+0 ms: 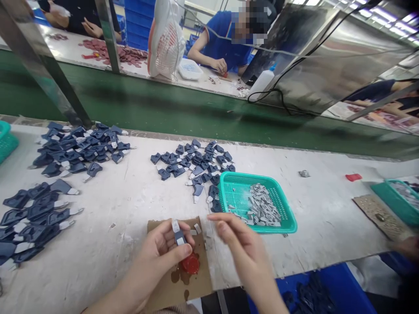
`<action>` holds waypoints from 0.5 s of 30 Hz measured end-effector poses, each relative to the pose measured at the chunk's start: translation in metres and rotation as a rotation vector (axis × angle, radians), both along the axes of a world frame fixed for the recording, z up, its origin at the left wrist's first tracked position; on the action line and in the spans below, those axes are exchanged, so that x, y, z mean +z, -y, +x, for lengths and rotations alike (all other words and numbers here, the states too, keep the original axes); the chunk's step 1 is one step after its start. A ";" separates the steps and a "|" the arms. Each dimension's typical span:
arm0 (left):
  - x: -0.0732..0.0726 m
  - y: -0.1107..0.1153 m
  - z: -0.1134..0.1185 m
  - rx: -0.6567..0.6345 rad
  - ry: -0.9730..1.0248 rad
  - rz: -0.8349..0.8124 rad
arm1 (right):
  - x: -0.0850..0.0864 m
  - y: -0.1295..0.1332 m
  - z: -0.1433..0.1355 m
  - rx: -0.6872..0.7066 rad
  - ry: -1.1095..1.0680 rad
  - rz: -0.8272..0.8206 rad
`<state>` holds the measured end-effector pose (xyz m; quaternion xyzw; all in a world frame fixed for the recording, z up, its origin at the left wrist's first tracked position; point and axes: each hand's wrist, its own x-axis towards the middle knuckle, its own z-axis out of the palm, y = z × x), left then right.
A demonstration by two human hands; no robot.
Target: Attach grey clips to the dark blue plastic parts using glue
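Two bare hands work above a piece of brown cardboard (204,279) at the near edge of a white table (131,187). The left hand (163,250) grasps a dark blue piece (179,237) between its thumb and curled fingers, with the piece's pale end pointing up and away from the person. Just below that grip, a red round thing (191,264) sits on the cardboard among dark, wet-looking stains (176,275). The right hand (244,248) is apart from the piece, its grip released, thumb and forefinger parted; it is near a green basket (291,220) partly filled with small grey pieces (263,205). A few small pale pieces (197,228) lie on the cardboard beside the left hand. Beyond the basket and to its left spreads a loose heap of dark blue parts (203,160), many with pale ends, and two more heaps (78,148) lie on the left side of the table. Across a green divider (196,111), a co-worker in a blue shirt (218,37) bends over another bench.
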<state>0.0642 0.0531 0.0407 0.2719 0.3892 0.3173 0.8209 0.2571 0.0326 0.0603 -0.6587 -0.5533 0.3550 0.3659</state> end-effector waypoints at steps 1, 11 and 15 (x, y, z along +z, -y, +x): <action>0.000 -0.005 -0.003 -0.006 -0.044 0.019 | 0.002 -0.005 0.017 -0.038 0.132 0.042; 0.002 -0.092 -0.039 0.149 -0.330 0.242 | -0.016 -0.052 0.103 0.134 0.529 -0.182; 0.003 -0.149 -0.044 0.184 -0.606 0.513 | -0.018 -0.056 0.104 0.132 0.511 -0.216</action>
